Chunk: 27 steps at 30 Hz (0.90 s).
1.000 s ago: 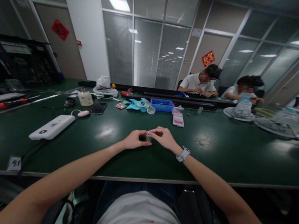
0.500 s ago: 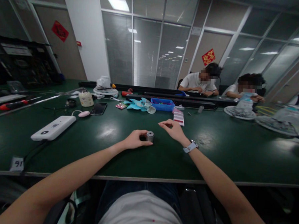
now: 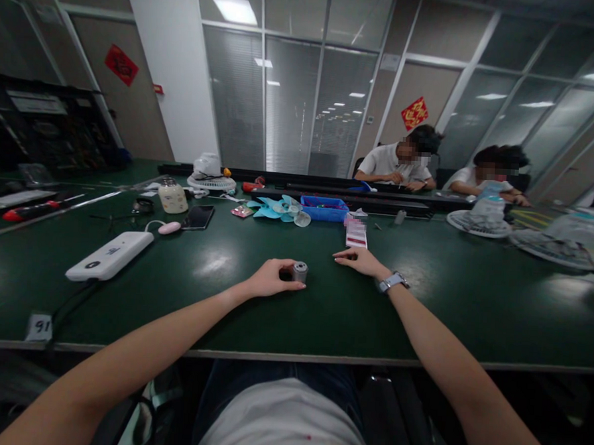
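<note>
A small grey metal cylinder (image 3: 300,272) with a hole in its top stands upright on the green table (image 3: 252,320). Around its left side curl the thumb and fingers of my left hand (image 3: 273,278). To the right of the cylinder, my right hand (image 3: 361,261) hovers low over the table with thumb and fingertips pinched together; anything between them is too small to make out. Just beyond that hand lies a pink and white packet (image 3: 357,233).
Farther back are a blue tray (image 3: 323,209), light blue petal-shaped pieces (image 3: 276,209), a phone (image 3: 198,217), a bottle (image 3: 172,197) and black rails (image 3: 397,206). A white power bank (image 3: 110,256) lies left. Two people sit across the table.
My right hand has moved right and slightly down, away from the metal cylinder. My left hand has stayed around the cylinder.
</note>
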Available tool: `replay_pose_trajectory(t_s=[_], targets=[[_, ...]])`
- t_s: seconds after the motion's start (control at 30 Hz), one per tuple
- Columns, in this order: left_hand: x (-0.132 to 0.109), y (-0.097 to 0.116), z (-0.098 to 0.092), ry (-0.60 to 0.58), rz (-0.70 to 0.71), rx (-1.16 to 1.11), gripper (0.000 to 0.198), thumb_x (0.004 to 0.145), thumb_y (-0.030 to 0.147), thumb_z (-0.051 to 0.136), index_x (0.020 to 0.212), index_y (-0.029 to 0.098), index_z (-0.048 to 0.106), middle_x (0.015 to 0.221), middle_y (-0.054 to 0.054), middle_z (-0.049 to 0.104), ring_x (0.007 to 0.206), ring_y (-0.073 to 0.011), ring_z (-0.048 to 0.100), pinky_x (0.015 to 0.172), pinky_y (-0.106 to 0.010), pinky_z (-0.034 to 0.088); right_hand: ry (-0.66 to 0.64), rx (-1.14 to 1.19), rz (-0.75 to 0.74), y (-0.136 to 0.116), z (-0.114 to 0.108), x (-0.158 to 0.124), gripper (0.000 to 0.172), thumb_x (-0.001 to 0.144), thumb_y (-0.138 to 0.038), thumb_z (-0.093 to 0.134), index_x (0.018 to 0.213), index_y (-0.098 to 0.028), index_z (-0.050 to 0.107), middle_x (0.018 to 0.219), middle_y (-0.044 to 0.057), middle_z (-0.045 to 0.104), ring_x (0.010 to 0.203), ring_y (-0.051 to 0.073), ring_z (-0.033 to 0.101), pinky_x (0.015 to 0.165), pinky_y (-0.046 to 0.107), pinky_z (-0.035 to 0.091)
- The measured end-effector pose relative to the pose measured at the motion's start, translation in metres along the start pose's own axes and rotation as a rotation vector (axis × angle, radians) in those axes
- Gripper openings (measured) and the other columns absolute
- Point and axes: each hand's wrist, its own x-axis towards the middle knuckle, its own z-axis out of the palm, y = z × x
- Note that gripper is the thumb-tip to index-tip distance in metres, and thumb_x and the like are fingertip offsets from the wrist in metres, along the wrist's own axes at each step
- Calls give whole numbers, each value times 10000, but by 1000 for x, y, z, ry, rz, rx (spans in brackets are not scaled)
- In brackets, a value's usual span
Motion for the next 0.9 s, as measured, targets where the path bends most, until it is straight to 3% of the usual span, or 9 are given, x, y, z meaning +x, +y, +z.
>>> replay_pose_trajectory(t_s=[0.17,0.37,0.47,0.57,0.7,0.9], targets=[[0,1,0,-6,2,-11,490,763,397,764,1174,148,669,1092,-87,724,969,-240,676,885,-355,506,-18,-27,16,0,-3,-1,508,711,-451,767,1137,-179,727,798,18,694,657,122,531,611,250,384],[0,2,-1,-10,-2,3,495,768,398,761,1187,152,665,1122,-92,714,1007,-245,663,913,-364,497,38,-55,-1,-6,1,-2,302,784,-415,709,960,-182,789,780,37,734,685,152,546,618,262,373],[0,1,0,-12,4,-11,488,770,398,758,1186,160,662,1125,-90,713,1011,-248,663,919,-365,495,106,-50,-48,-29,10,-4,274,813,-405,692,963,-195,785,850,47,737,742,168,570,664,277,397],[0,-2,1,-6,19,-24,456,768,395,758,1145,155,672,1088,-82,723,990,-243,668,911,-352,494,223,60,-204,-69,25,-11,239,848,-386,677,979,-213,777,856,45,712,756,167,578,675,284,415],[0,-3,2,6,22,17,442,770,419,749,1101,135,677,971,-68,732,885,-233,673,811,-326,506,172,140,-314,-118,46,-22,193,875,-344,669,982,-224,775,850,38,686,775,161,587,701,283,445],[0,-3,2,18,30,36,485,778,423,737,1169,149,655,972,-58,729,864,-226,666,762,-307,497,212,117,-305,-130,56,-27,142,847,-302,710,947,-229,781,817,28,650,754,156,581,673,272,448]])
